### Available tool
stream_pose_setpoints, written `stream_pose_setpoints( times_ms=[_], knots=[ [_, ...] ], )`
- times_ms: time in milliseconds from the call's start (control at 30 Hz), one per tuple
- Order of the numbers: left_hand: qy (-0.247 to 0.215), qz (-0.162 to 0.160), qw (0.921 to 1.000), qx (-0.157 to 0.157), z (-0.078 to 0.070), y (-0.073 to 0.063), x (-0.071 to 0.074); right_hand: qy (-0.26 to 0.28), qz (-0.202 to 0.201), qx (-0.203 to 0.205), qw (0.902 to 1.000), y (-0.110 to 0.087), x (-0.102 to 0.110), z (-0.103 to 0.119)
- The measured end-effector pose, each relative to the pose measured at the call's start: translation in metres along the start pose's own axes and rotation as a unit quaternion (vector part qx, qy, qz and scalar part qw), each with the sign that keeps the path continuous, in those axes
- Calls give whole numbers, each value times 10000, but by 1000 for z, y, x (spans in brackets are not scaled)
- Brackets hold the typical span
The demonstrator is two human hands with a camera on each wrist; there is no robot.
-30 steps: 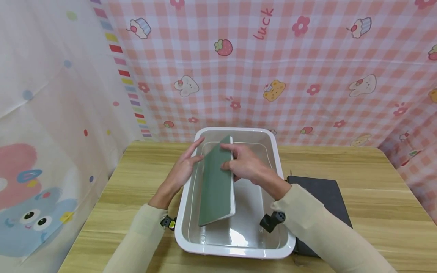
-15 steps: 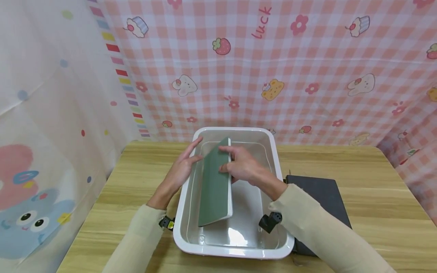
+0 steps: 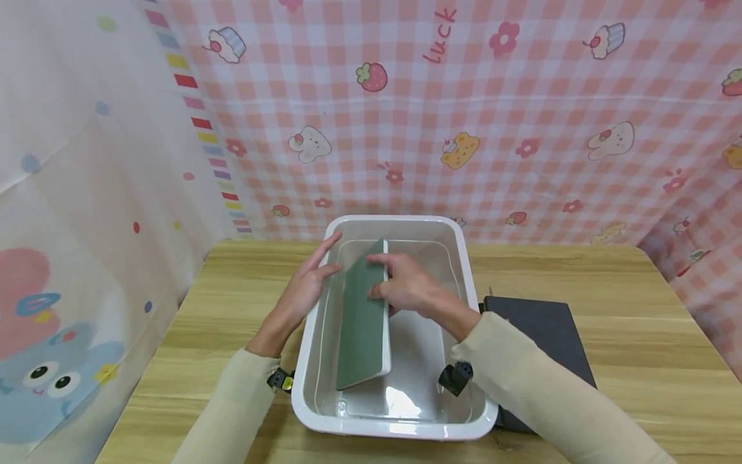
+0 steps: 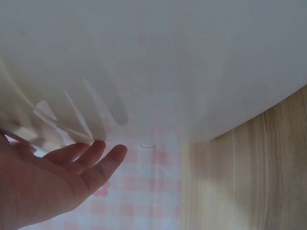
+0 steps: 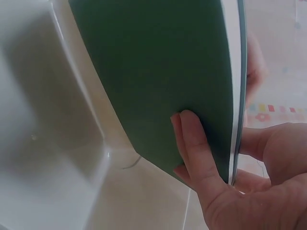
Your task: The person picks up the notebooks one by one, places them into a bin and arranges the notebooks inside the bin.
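A green-covered book (image 3: 362, 328) stands on edge inside a white plastic tub (image 3: 394, 426), tilted, with its pale page edges facing up and right. My right hand (image 3: 408, 283) holds its upper edge near the far end. In the right wrist view, fingers lie flat on the green cover (image 5: 158, 72) and the thumb is on the opposite side. At the tub's left rim is my left hand (image 3: 301, 293), its index finger and thumb extended and spread over the rim. The left wrist view shows the other fingers of the left hand (image 4: 62, 177) touching the tub's outer wall.
A flat black object (image 3: 539, 328) lies on the wooden table (image 3: 632, 309) right of the tub, partly under my right sleeve. Pink checked cloth (image 3: 394, 129) hangs directly behind the tub, and a white printed cloth (image 3: 116, 193) hangs at the left.
The book's upper edge has tipped slightly left and sunk a little, my right hand moving with it. My left hand stays at the tub's rim. The whole view has shifted slightly.
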State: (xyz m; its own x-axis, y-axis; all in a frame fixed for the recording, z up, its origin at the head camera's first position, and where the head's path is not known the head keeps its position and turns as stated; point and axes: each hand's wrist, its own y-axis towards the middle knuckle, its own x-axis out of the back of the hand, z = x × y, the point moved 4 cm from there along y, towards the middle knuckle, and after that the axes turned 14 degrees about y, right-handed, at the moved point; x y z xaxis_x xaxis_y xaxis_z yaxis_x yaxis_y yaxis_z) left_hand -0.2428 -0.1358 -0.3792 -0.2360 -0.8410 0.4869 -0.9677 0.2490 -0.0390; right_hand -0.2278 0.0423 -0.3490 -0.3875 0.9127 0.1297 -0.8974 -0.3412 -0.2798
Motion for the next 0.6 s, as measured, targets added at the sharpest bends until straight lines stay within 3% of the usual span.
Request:
stream_pose_setpoints(
  times_ms=[600],
  knots=[
    [101,-82,9999,-96,0,0,0,-404,25,-173,9990,1,-4,-8]
  ],
)
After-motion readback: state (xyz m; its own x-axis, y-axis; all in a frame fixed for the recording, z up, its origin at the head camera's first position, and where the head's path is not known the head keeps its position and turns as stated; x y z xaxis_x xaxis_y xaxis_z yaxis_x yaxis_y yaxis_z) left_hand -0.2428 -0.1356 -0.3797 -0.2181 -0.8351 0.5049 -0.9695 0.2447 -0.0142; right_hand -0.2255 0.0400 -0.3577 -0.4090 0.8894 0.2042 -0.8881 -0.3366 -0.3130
